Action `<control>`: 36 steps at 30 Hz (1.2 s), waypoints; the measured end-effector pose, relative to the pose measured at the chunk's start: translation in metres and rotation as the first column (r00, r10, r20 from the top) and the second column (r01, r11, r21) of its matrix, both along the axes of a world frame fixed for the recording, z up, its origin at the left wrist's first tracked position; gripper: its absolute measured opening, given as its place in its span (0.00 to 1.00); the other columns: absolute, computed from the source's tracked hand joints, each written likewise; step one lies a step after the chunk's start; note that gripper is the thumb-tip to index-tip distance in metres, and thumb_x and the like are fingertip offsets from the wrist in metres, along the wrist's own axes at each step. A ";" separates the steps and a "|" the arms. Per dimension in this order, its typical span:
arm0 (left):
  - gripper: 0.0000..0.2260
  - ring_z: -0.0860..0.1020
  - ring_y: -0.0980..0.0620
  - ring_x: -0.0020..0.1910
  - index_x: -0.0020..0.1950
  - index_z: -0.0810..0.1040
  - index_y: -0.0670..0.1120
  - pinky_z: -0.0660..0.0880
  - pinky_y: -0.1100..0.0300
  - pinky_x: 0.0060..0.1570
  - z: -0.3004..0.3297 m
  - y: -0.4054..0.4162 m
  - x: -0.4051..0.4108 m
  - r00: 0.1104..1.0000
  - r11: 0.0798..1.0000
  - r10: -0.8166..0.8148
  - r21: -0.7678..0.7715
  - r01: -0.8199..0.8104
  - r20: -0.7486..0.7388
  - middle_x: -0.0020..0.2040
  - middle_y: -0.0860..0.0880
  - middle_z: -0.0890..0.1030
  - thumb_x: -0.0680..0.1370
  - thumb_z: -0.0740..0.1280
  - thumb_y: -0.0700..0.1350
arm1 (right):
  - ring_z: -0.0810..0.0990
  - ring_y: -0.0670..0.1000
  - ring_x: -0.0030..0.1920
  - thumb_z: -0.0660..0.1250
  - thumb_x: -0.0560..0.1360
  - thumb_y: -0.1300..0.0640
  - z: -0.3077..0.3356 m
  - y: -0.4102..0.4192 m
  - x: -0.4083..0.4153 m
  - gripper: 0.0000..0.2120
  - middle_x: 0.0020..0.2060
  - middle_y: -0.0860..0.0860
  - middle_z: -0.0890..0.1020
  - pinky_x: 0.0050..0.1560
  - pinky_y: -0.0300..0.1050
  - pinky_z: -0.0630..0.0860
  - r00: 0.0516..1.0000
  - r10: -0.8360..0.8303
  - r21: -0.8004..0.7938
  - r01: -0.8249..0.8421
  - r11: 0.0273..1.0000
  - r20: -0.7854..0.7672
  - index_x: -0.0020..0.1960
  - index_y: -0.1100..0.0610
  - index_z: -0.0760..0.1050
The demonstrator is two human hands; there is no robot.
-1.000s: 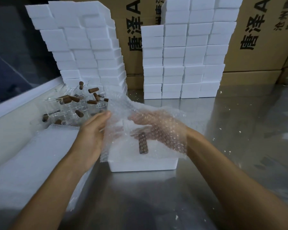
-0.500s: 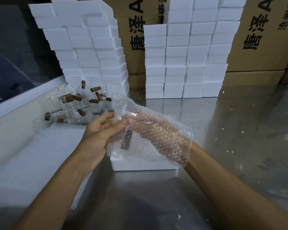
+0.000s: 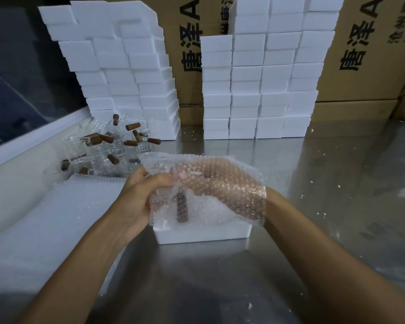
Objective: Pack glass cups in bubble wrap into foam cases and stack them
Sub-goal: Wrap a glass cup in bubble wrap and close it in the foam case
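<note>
A sheet of bubble wrap [image 3: 222, 169] is held over an open white foam case [image 3: 204, 236] at the table's middle. Inside the wrap a glass cup with a brown handle [image 3: 181, 208] shows through, its glass body hard to make out. My left hand [image 3: 138, 197] grips the wrap's left edge. My right hand [image 3: 211, 181] lies under the sheet, seen through the bubbles, closed around the wrapped cup. A pile of clear glass cups with brown handles [image 3: 108, 146] lies at the left rear.
A stack of bubble wrap sheets [image 3: 40, 225] lies on the left. Two tall stacks of white foam cases [image 3: 124, 73] [image 3: 262, 78] stand at the back, before cardboard boxes [image 3: 360, 66]. Foam crumbs dot the steel table [image 3: 337, 183].
The wrap has been pulled further around the cup; my right hand has turned under the sheet and the brown handle has swung from the left back over the case.
</note>
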State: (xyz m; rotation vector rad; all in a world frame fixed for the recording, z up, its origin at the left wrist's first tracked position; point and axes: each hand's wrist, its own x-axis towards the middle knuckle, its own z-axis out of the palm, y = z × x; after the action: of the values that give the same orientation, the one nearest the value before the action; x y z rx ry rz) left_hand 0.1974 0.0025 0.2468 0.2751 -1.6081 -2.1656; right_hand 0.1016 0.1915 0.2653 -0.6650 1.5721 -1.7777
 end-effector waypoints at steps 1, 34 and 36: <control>0.21 0.84 0.47 0.45 0.56 0.77 0.42 0.81 0.55 0.41 0.001 -0.001 0.000 1.000 1.000 -0.004 0.030 0.004 -0.015 0.46 0.45 0.84 0.64 0.70 0.38 | 0.83 0.42 0.52 0.55 0.81 0.69 0.010 -0.010 0.002 0.21 0.44 0.51 0.87 0.57 0.33 0.75 0.995 0.054 0.056 -0.049 0.997 -0.079 0.37 0.60 0.81; 0.25 0.82 0.44 0.57 0.63 0.79 0.43 0.81 0.55 0.45 0.000 0.008 0.000 0.998 0.994 -0.039 0.099 0.044 -0.047 0.59 0.43 0.83 0.66 0.77 0.43 | 0.83 0.48 0.34 0.73 0.75 0.60 -0.004 -0.040 -0.020 0.03 0.36 0.52 0.85 0.33 0.38 0.77 0.934 -0.277 -0.206 0.232 0.951 -0.226 0.45 0.60 0.82; 0.24 0.82 0.43 0.58 0.62 0.81 0.44 0.81 0.54 0.45 0.000 0.010 0.001 0.997 0.995 -0.067 0.068 0.069 -0.041 0.60 0.43 0.83 0.66 0.77 0.45 | 0.83 0.48 0.34 0.73 0.75 0.60 -0.005 -0.040 -0.018 0.04 0.35 0.52 0.85 0.33 0.39 0.77 0.927 -0.267 -0.204 0.218 0.954 -0.262 0.45 0.61 0.82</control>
State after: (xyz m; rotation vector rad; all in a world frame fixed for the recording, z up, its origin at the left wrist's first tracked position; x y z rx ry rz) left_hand 0.1981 0.0128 0.2464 0.2007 -1.5442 -2.2670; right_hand 0.0835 0.1517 0.2601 -0.8754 1.7695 -2.0945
